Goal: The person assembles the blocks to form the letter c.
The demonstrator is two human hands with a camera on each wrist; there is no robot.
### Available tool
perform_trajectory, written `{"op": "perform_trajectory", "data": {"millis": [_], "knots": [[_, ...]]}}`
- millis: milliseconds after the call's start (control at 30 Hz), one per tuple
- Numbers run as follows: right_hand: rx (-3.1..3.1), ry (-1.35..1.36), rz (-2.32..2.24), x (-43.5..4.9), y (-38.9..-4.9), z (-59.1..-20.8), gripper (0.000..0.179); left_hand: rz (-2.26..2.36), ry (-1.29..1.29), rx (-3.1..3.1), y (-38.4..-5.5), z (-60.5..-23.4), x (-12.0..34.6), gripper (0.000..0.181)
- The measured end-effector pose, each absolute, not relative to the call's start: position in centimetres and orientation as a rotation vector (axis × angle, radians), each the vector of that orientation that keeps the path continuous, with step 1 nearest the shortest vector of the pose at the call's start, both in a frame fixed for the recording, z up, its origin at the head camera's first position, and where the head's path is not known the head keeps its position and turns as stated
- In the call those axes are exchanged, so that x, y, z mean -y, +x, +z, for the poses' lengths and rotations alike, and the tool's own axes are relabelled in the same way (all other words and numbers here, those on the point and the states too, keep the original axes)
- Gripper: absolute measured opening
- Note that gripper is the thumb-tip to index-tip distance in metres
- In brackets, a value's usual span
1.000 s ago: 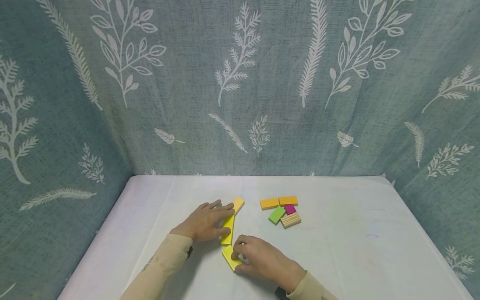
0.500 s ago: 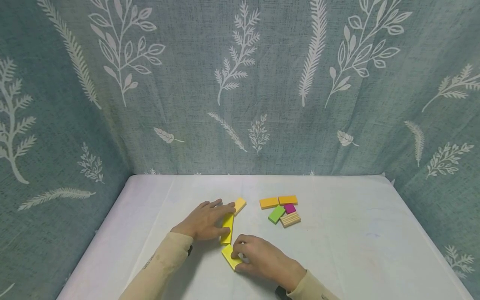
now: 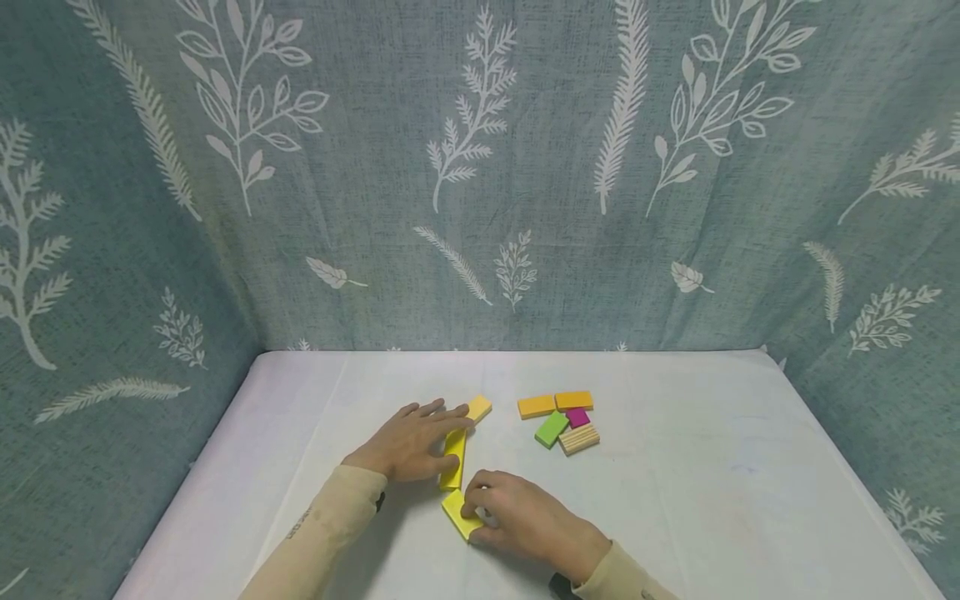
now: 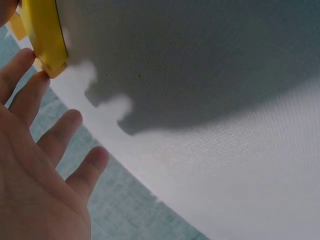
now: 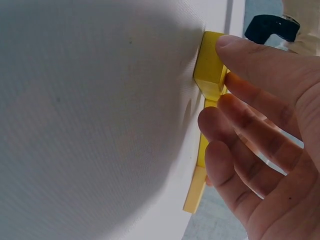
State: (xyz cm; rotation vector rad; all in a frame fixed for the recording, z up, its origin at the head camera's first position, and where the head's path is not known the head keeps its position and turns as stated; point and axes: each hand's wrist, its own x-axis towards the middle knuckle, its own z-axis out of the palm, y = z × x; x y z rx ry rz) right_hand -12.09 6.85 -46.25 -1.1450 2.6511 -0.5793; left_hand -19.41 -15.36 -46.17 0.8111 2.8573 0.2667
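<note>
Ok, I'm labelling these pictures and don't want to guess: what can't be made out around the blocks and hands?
Head view: part of the middle yellow block, covered by the left hand.
Head view: part of the nearest yellow block, covered by the right hand.
Left wrist view: most of the thumb, cut off by the left edge.
Head view: print on the left sleeve, too small to read.

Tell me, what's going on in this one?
A person is handling small blocks on a white table. The left hand rests its thumb and fingers on a long yellow block, while the right hand pinches a shorter yellow block at its near end. A pale block lies at the far end. Off to the right sit two orange blocks, a green, a purple and a striped one, untouched.
</note>
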Motion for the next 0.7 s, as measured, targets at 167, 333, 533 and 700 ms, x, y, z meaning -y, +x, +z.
{"op": "perform_trajectory", "data": {"millis": [167, 333, 533, 700], "knots": [[-2.670, -1.153, -0.568, -6.8, -12.0, -46.4, 0.022, 0.258, 0.805, -2.860, -19.4, -46.3, 15.4, 0.054], [-2.686, -1.187, -0.559, -6.9, -12.0, -46.4, 0.023, 0.278, 0.819, -2.863, -19.2, -46.2, 15.5, 0.056], [-2.791, -1.291, -0.610, -7.8, -12.5, -46.2, 0.026, 0.282, 0.877, -2.887, -19.0, -45.8, 15.7, 0.058], [-2.880, -1.283, -0.719, -9.5, -13.3, -45.6, 0.029, 0.271, 0.849, -2.885, -19.0, -45.5, 15.8, 0.057]]}}
